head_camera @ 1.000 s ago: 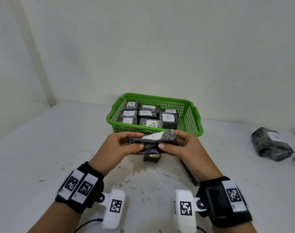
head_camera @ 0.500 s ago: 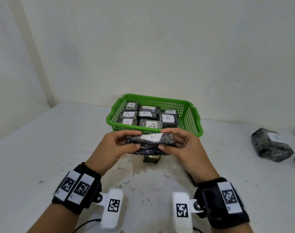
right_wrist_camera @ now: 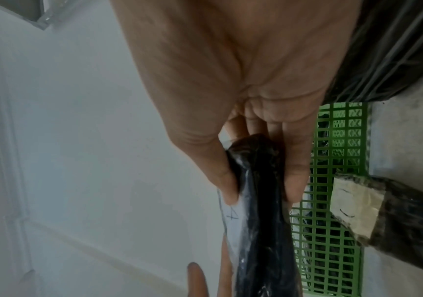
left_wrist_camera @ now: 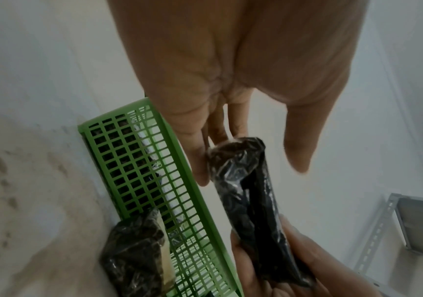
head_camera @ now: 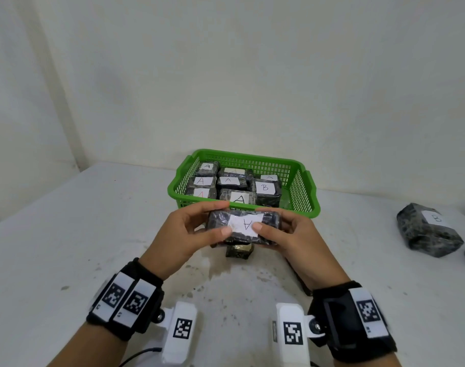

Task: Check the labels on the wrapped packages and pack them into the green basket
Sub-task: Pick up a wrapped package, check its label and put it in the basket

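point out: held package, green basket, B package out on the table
held package [head_camera: 218,223], head view, dark wrap left of its label.
green basket [head_camera: 300,215], head view, front rim near the right corner.
B package on the table [head_camera: 422,234], head view, dark wrap below its label.

held package [head_camera: 243,227] hides most of the small package [head_camera: 238,252] beneath.

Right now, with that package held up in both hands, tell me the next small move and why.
Probably carry the held package forward over the near rim of the green basket and lower it in. Its label faces up, reads A, and looks checked; left hand and right hand grip its two ends, and the basket sits just beyond, already holding labelled packages.
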